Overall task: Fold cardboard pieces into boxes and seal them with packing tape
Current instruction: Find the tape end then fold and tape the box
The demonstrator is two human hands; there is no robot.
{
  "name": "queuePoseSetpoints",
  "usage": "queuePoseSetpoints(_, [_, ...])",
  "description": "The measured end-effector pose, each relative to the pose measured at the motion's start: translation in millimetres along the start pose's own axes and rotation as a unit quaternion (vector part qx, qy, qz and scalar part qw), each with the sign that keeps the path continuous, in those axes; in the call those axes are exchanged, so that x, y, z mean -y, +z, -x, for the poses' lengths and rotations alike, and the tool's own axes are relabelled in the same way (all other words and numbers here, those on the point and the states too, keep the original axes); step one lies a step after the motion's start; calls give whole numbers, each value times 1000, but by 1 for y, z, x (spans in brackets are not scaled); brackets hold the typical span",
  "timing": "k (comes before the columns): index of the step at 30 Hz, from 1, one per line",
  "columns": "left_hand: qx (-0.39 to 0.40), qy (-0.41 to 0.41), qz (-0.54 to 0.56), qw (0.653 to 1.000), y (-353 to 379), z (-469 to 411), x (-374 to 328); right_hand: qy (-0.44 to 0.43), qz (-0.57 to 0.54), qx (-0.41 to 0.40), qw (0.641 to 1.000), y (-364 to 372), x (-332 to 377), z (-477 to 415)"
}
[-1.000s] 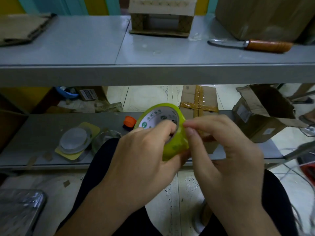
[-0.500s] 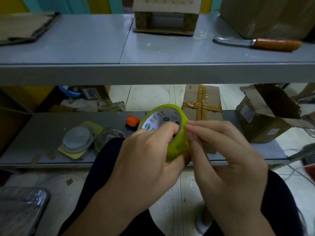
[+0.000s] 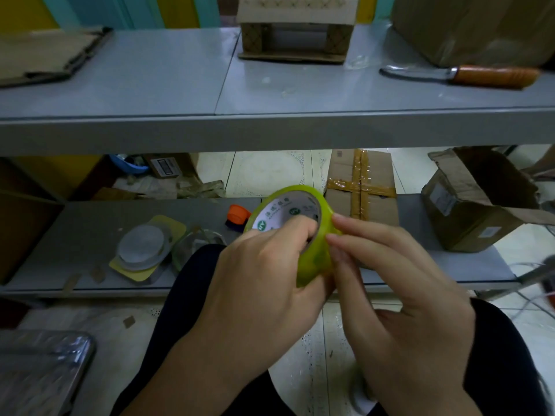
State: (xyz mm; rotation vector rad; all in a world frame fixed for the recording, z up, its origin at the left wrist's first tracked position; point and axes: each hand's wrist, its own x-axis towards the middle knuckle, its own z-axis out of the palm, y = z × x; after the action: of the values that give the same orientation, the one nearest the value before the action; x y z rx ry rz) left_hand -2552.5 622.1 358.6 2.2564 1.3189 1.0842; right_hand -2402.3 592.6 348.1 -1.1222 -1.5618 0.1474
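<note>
Left hand gripped green tape roll above lap, finger thru core. Right hand fingertips pressed on outer wrap, prob. hunting tape end. Roll looked light, stiff, slick; best held by core.

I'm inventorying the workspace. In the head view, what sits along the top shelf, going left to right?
flat cardboard → small box → knife
</note>
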Motion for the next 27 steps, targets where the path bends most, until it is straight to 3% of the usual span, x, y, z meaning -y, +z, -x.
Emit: queuePoseSetpoints(27, [-19, -3, -70, 997, 0, -1, -7, -3, -1, 0, 1000, 10, -9, 3])
